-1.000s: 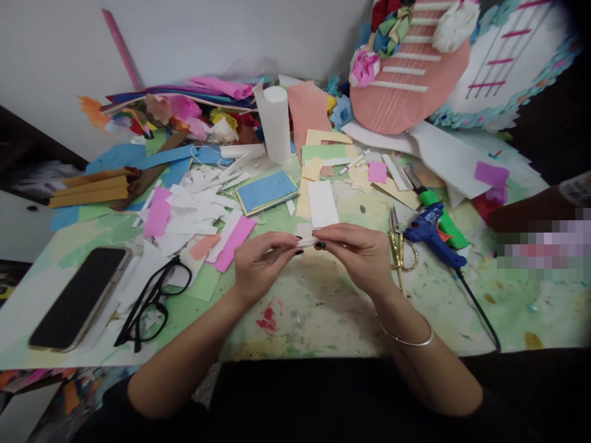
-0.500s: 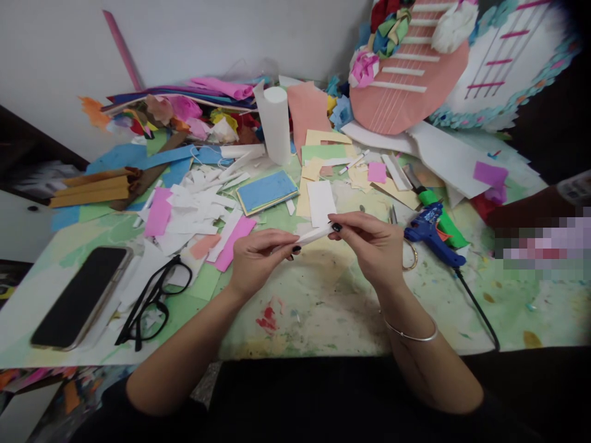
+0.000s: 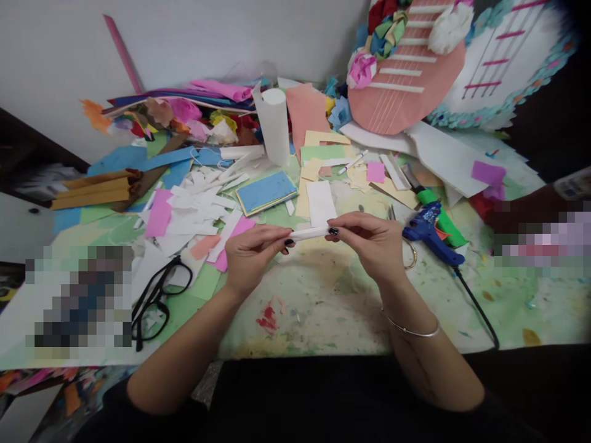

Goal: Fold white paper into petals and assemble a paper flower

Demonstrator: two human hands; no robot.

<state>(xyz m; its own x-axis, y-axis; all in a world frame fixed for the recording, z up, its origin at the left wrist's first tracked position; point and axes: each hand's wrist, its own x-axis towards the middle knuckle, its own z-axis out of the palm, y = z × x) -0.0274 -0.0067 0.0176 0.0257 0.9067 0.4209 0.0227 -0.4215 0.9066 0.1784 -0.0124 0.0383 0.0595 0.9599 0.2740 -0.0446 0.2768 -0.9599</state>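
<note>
A narrow white paper strip [image 3: 310, 234], apparently folded or rolled, stretches level between my two hands above the table. My left hand [image 3: 252, 255] pinches its left end between thumb and fingers. At the other end, my right hand [image 3: 369, 243] pinches it the same way. Just beyond the strip lies a flat white paper rectangle [image 3: 322, 202]. A gold-coloured scissors handle [image 3: 410, 254] shows beside my right hand, partly hidden by it. The blue glue gun [image 3: 434, 234] rests to the right of that hand.
Black glasses [image 3: 161, 298] lie at the left, near white paper scraps [image 3: 198, 203]. Behind my hands are a stack of blue and yellow cards [image 3: 268, 192] and an upright white roll [image 3: 276, 126]. Paper guitars [image 3: 406, 80] lean at the back right.
The strip has turned from slanting up rightward to nearly level. My left hand has shifted slightly left and up; both hands keep their pinch.
</note>
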